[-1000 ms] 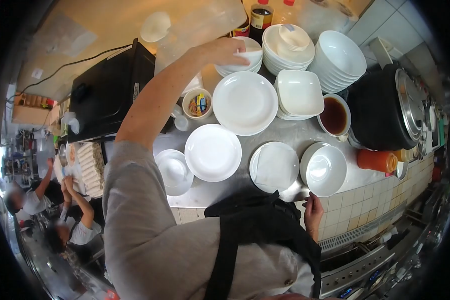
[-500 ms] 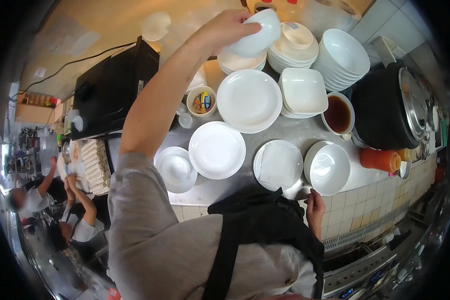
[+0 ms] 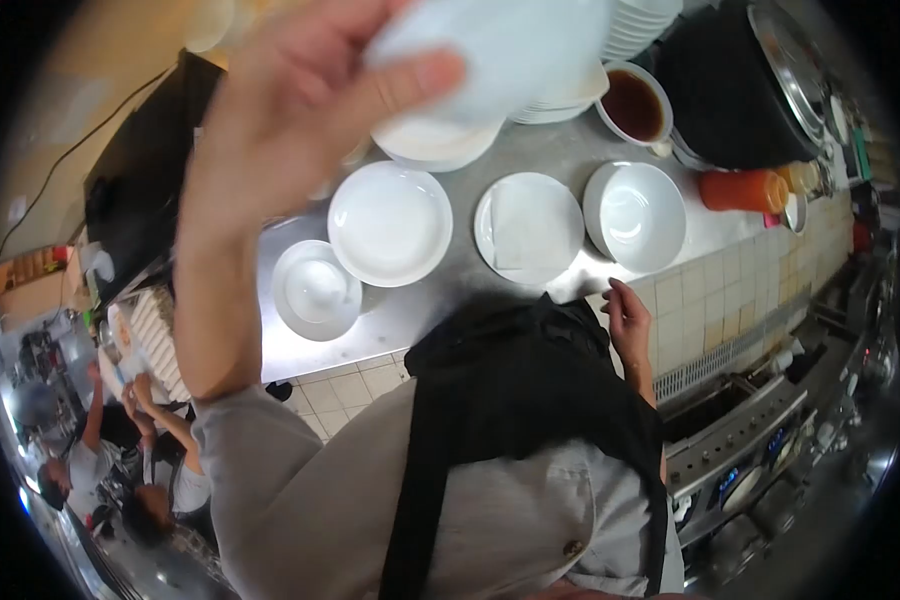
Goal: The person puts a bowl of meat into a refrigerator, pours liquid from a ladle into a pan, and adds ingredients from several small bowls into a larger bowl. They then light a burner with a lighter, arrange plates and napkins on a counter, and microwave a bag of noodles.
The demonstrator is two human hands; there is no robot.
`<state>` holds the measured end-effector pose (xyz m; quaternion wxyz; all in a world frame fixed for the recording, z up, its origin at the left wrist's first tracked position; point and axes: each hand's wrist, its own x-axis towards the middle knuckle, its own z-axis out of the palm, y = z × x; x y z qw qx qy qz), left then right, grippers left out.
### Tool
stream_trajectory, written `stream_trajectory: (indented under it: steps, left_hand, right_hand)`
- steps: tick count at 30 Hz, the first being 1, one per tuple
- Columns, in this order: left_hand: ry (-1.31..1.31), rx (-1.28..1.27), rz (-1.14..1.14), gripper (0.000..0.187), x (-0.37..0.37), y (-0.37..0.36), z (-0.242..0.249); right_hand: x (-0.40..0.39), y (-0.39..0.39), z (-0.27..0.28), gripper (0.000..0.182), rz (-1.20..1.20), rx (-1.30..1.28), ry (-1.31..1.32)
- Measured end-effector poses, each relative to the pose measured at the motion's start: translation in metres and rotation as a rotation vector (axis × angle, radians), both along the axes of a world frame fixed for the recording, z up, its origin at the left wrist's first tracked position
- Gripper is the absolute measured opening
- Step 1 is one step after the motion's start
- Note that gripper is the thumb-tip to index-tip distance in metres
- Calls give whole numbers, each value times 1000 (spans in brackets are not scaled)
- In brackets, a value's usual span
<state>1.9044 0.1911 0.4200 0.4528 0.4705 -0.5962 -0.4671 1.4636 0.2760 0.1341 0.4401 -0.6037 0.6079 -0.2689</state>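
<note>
My left hand (image 3: 320, 110) is raised close to the camera and grips a white bowl (image 3: 510, 55), thumb over its side; both are blurred. The bowl hides part of the dishes behind. Low at the counter's front edge is my right hand (image 3: 627, 318), empty, with fingers loosely bent and apart. Nearest to it stands a deep white bowl (image 3: 635, 225). Beside that lies a white plate (image 3: 483, 235) with a folded paper napkin (image 3: 530, 232) on it. Farther left are another white plate (image 3: 390, 222) and a small bowl (image 3: 315, 287) sitting in a wider dish (image 3: 288, 318).
A bowl of dark brown liquid (image 3: 634, 103) stands behind, near a large black pot (image 3: 730, 95). An orange bottle (image 3: 735, 190) lies at the right. Stacked white bowls (image 3: 642, 28) rise at the back. On the left, two co-workers (image 3: 170, 470) work beside a tray of pale rolls (image 3: 158, 345).
My left hand has come down and nearer to the camera with the white bowl. The view has tilted, so the counter dishes sit higher. My right hand's fingers have loosened slightly.
</note>
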Motion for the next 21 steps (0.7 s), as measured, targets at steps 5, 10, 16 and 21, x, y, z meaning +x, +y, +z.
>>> stream_trajectory:
  steps: [5, 10, 16, 21]
  left_hand:
    - [-220, 18, -160, 25, -67, 48, -79]
    - [-636, -357, -195, 17, -128, 73, -190]
    - [-977, -549, 42, 4, -163, 108, -286]
    - [-1105, -344, 82, 10, -180, 133, -285]
  right_hand:
    - [-1, 13, -2, 26, 64, -11, 46]
    - [-24, 20, -20, 27, 123, -58, 61]
    - [-34, 14, -22, 26, 237, 111, -52]
    - [-54, -9, -29, 25, 420, 66, -40]
